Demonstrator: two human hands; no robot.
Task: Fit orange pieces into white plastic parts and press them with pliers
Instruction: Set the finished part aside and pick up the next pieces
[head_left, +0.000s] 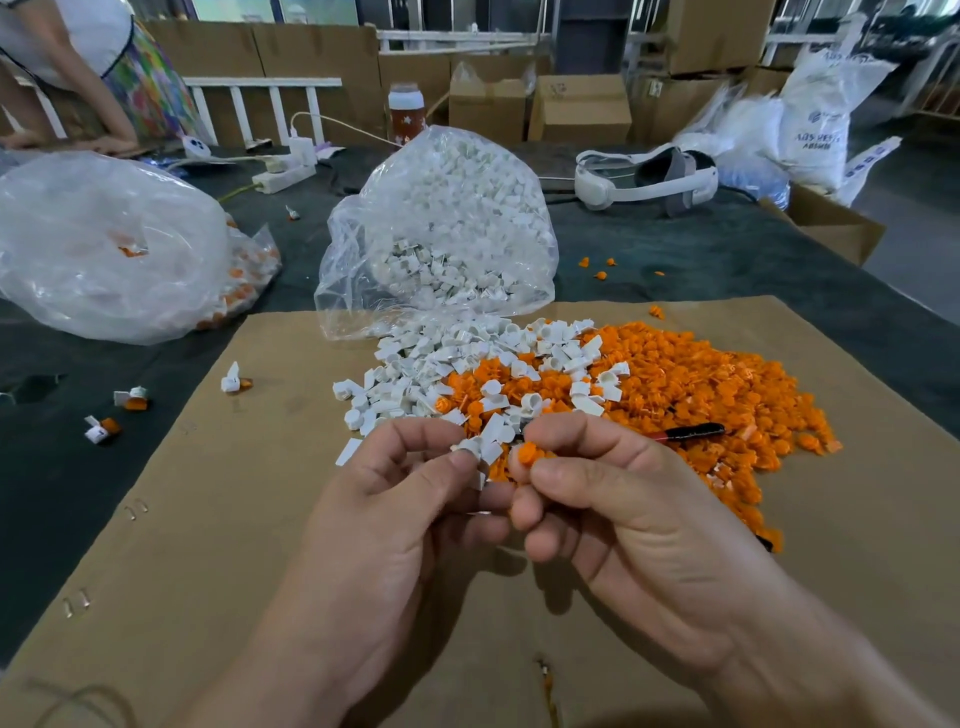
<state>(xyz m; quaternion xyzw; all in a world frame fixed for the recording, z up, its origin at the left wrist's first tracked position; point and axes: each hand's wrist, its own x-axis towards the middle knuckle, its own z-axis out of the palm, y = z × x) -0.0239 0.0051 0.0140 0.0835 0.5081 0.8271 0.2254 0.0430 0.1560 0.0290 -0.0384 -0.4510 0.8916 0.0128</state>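
One head-worn camera looks forward and down, close over the cardboard sheet (208, 519), wide-angle.

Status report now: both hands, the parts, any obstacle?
Left hand pinching white part. Right hand pinching orange piece. Not yet joined. Pliers lying on orange pile, nothing blocking.

The loose pieces (685, 384) are orange, the plastic parts (415, 364) are white, and the pliers handle (688, 431) is black with a red end. The cardboard sheet (208, 519) is plain brown over a dark grey tabletop (675, 249). The bags (441, 228) are clear, the headset (647, 179) is white with grey, and the bottle (407, 111) is brown with white stars.
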